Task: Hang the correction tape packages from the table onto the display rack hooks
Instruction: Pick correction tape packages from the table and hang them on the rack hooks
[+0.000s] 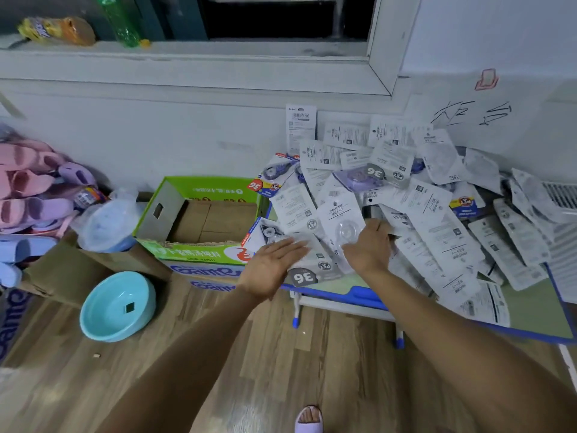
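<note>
Correction tape packages (415,210) heaped across the worktop (359,284) at 2 o'clock; our left hand (274,267) flat and relaxed on the near ones, right hand (370,245) relaxed on the heap, grip unclear. We'd lift one by its hang hole; no rack in view

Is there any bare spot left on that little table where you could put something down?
Barely. The table shows a bare green strip along its near blue edge, between the right hand and the packages, plus a patch at the near right corner. Everywhere else packages overlap, back to the wall. The open cardboard box on the left has room inside.
</note>
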